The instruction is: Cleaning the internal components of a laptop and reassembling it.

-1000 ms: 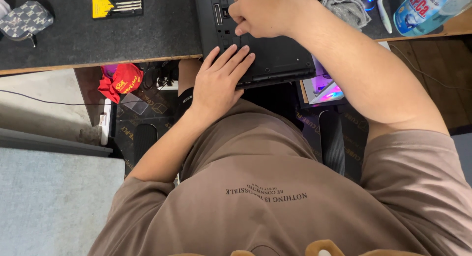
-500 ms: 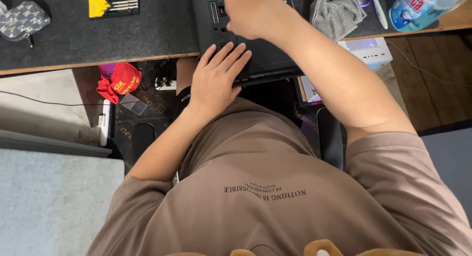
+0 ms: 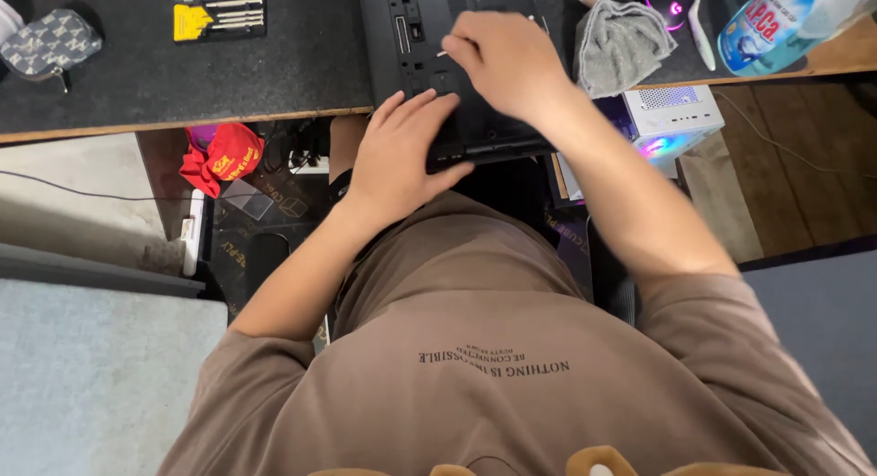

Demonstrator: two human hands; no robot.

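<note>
A black laptop lies bottom side up on a dark desk mat, its near edge hanging over the desk front. My left hand rests flat on that near edge with fingers spread, pressing on the laptop. My right hand hovers over the middle of the laptop's underside with fingers curled around a thin light-coloured tool, whose tip pokes out to the left. My brown shirt fills the lower part of the view.
A yellow-handled screwdriver set lies left of the laptop, a patterned pouch further left. A grey cloth, a glowing mouse and a water bottle sit right. Below the desk are a red cloth and a lit white computer case.
My right hand has slid a little nearer to me across the laptop's underside. My left hand has stayed flat on the near edge. The view shifted slightly.
</note>
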